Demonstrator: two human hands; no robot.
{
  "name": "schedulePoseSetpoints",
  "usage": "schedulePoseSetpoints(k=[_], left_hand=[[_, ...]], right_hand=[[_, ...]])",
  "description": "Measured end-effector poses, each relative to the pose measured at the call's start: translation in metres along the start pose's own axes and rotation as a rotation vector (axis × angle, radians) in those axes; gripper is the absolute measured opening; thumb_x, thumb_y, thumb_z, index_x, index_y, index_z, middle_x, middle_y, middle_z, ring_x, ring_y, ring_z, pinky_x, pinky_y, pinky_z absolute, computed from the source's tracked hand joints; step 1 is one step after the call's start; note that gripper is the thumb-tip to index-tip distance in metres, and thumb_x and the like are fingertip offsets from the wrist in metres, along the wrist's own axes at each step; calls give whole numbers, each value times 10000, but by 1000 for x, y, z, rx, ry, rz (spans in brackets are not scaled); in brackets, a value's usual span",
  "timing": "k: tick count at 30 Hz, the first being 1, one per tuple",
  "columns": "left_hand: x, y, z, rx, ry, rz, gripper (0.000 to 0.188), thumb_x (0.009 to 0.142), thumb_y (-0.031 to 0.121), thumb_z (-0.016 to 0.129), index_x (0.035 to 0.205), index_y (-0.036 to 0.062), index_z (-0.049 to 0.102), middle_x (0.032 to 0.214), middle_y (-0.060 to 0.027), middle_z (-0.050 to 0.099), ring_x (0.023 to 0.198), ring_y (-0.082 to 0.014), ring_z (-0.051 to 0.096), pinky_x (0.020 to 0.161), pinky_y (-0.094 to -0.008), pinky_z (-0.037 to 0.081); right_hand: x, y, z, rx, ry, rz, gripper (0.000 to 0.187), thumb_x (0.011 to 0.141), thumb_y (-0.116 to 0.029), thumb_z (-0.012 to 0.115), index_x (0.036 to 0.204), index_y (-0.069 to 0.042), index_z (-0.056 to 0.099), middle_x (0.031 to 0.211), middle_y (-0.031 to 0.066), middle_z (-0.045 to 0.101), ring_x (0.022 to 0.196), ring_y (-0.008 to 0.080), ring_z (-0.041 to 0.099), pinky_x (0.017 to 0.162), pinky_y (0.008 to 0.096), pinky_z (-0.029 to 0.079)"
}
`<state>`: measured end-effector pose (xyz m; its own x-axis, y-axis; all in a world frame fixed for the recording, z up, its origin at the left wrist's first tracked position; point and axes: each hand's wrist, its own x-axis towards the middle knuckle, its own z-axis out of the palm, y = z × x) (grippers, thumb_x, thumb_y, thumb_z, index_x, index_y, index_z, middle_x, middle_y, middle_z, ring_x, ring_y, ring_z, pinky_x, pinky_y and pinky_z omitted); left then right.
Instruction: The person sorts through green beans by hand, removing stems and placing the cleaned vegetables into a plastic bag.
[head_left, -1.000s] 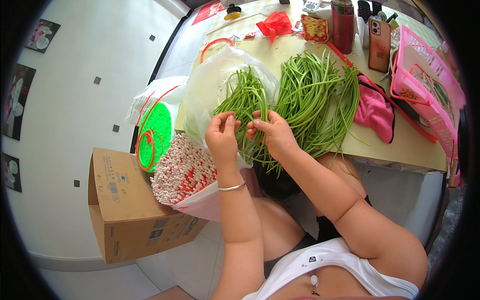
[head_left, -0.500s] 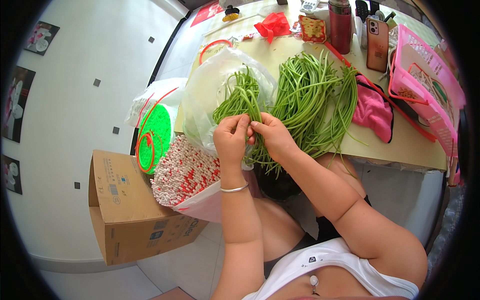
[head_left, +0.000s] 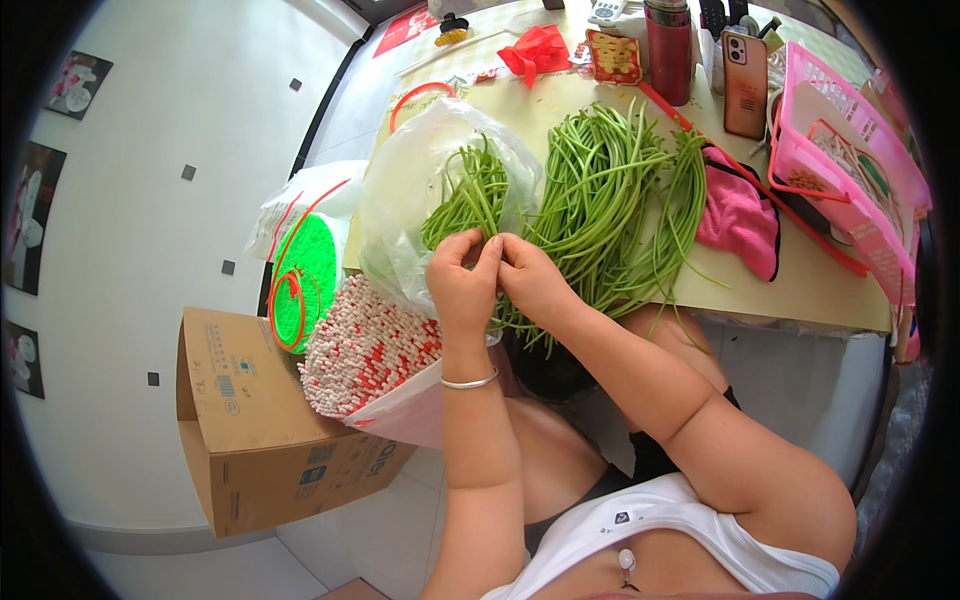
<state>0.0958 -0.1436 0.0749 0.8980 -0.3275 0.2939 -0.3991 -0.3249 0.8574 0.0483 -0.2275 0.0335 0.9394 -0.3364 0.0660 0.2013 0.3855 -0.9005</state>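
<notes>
My left hand (head_left: 462,282) and my right hand (head_left: 532,278) meet at the table's near edge, thumbs and fingertips pinched together. Between them they hold long green vegetable stems (head_left: 488,222), partly hidden by the fingers. Just beyond lies a smaller heap of cut stems (head_left: 462,195) in an opened clear plastic bag (head_left: 392,225). To the right, a large pile of long green stems (head_left: 590,180) spreads over the table, its near ends hanging over the edge. Below my right hand is a black container (head_left: 550,372), partly covered by my arm.
A pink basket (head_left: 850,150), phone (head_left: 745,85), dark red flask (head_left: 669,55) and pink cloth (head_left: 738,215) occupy the table's right side. On the left stand a cardboard box (head_left: 260,385), a bag of red and white pieces (head_left: 370,350) and something bright green (head_left: 305,260).
My fingertips have come closer together over the stems, and the right hand has shifted slightly left. The whole view has moved a little.
</notes>
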Motion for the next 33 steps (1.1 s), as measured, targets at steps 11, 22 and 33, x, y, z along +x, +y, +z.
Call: schedulePoseSetpoints(k=[11,22,33], left_hand=[[38,-12,2,384,150,234,341,759,152,745,1026,-50,681,934,-175,686,838,-254,652,771,-335,509],[17,-23,-3,464,126,403,318,809,156,683,1074,-18,661,1082,-204,630,996,-361,601,876,-424,483],[-30,-1,-30,401,276,617,222,793,46,659,1010,3,671,1031,-152,656,946,-320,621,827,-399,489]], right_hand=[[-2,1,0,-289,100,-142,543,825,-94,587,1313,74,419,1293,254,495,1220,338,491,1027,382,393],[-34,-57,7,-490,72,-434,509,833,-107,589,1281,87,447,1323,285,456,1282,388,415,1093,403,317],[-102,-128,-182,-1786,270,-298,306,753,-36,532,1045,8,610,1079,156,603,1055,333,557,885,412,474]])
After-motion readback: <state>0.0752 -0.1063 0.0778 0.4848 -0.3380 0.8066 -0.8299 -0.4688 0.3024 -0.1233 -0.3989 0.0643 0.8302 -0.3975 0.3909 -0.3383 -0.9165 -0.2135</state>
